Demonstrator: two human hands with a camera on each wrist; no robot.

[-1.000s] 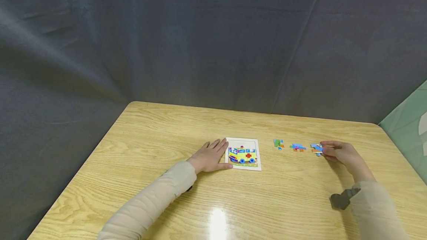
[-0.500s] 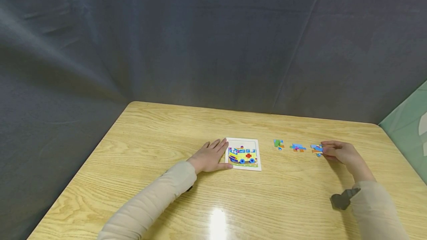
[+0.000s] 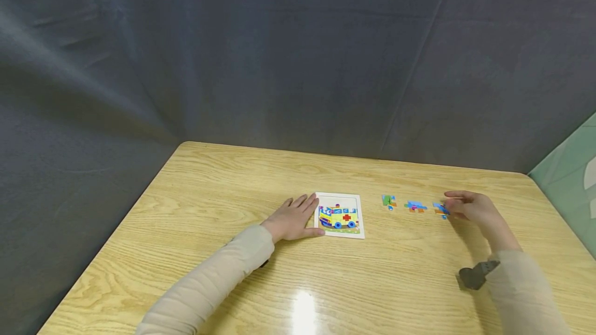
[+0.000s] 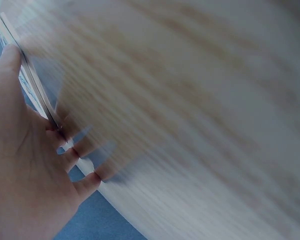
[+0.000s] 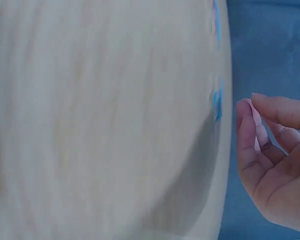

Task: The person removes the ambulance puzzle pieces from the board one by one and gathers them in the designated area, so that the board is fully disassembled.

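Note:
My left hand [image 3: 291, 219] lies with spread fingers against the left edge of a white-framed puzzle board [image 3: 361, 221] that shows a yellow ambulance. In the left wrist view, the thumb and fingers of that hand [image 4: 27, 145] are beside the board's edge. At right, my right hand [image 3: 479, 213] hovers over the rightmost loose puzzle piece [image 3: 439, 209], its fingers loosely bent. The right wrist view shows this hand [image 5: 277, 165] raised off the table, no piece visible between its fingers, and a blue piece [image 5: 217, 105] lying on the wood.
Two more loose pieces, a blue and orange one [image 3: 416, 206] and a green one [image 3: 388, 200], lie between the board and my right hand. The wooden table [image 3: 223, 180] ends at a dark curtain [image 3: 288, 66] behind, and a green panel [image 3: 572, 169] stands at right.
My right hand has moved slightly up and left, and its fingertips have come off the rightmost piece, which remains on the table. My left hand and the board have stayed still.

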